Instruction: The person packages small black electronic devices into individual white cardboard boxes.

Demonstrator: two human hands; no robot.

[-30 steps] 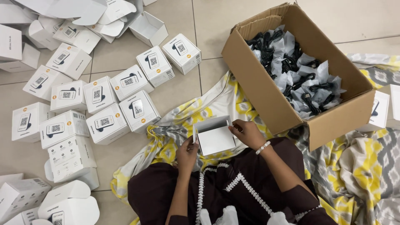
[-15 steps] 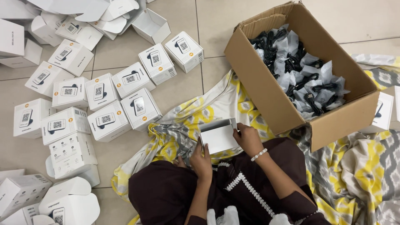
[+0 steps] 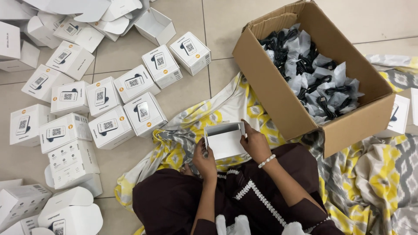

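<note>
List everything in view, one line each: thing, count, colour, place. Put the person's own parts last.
small open box: one, white, held in both hands above the lap.
closed small boxes: more than a dozen, white with dark prints, spread over the floor at left.
empty open boxes and flaps: several, white, top left; more at bottom left.
cardboard carton: one, brown, open, on the floor at right.
bagged cables: many, black in clear bags, inside the carton.
patterned cloth: one, yellow, grey and white, under the person and the carton.
tiled floor: beige.
bracelet: one, white beads, right wrist.
dark garment: brown with white trim, over the lap.
left hand: grips the box's left edge.
right hand: grips the box's right edge.
</note>
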